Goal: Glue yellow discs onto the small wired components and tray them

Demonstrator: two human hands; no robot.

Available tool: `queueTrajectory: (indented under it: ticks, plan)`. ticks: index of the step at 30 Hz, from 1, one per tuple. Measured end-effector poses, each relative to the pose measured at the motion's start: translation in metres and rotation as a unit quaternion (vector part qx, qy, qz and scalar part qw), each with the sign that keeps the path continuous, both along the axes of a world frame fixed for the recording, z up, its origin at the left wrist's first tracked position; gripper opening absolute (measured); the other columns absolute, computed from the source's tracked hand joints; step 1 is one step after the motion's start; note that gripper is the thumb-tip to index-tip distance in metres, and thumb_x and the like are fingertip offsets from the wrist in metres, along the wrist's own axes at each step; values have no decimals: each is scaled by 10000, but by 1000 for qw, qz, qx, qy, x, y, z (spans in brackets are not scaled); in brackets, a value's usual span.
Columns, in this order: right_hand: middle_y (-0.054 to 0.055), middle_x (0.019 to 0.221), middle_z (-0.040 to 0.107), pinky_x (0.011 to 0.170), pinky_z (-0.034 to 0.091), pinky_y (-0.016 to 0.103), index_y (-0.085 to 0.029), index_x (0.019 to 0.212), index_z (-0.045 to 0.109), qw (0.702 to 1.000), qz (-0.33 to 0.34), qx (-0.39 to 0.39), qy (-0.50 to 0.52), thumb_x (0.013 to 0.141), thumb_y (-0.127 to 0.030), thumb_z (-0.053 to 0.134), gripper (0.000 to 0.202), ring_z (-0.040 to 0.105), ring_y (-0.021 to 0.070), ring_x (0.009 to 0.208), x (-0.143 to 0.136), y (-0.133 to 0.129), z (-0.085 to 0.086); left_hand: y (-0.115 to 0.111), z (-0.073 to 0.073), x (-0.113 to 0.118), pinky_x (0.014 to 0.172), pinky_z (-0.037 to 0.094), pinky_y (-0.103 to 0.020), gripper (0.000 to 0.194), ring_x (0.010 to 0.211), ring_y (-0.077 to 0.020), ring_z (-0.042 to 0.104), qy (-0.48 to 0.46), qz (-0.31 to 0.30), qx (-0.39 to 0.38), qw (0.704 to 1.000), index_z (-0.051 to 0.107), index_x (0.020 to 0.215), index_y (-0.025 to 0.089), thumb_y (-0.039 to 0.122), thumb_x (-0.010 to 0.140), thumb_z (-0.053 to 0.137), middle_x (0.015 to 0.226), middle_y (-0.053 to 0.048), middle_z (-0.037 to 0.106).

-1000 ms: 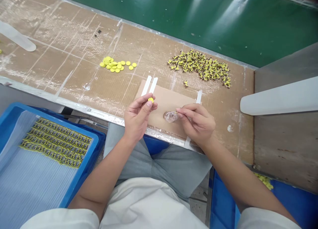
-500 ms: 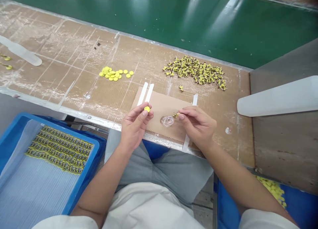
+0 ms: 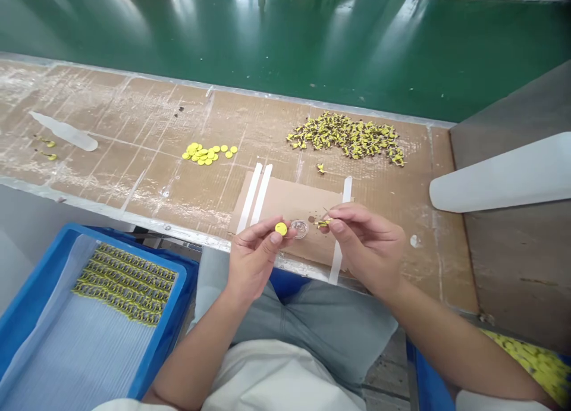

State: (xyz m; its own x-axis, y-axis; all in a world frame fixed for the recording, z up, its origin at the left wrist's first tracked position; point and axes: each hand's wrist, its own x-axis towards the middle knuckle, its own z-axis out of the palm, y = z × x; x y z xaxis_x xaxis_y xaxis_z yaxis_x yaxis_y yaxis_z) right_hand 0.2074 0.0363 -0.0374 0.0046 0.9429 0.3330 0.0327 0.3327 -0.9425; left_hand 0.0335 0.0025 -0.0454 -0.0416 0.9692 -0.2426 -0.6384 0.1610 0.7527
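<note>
While pinched in left hand: yellow disc, shifted right to just beside clear dish.
Right hand: small yellow-and-dark piece in narrow pinch, now clear of dish, apparently unjoined to disc.

Pale glare streaks on green panel

No text, label, brand, number or sign can be read here.

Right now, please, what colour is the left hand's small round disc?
The disc is yellow; see head view.
</note>
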Motion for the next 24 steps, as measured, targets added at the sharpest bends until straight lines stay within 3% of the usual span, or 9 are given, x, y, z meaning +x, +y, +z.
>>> queueTrajectory:
  ticks: [7,24]
  plan:
    - [49,864,714,714,602,284,-231,951,724,999,40,26,25,862,-146,679,131,687,161,822,-20,-2,22,-1,3,12,803,618,-342,212,949,-226,724,13,-4,37,999,783,980,285,272,768,793,1013,-62,762]
    - [38,877,718,679,598,271,-237,987,738,998,39,43,7,823,-80,701,230,679,153,804,-22,-4,14,-2,-2,12,867,615,-349,226,1005,-244,716,29,-1,46,999,780,1000,268,253,775,789,1042,-63,759]
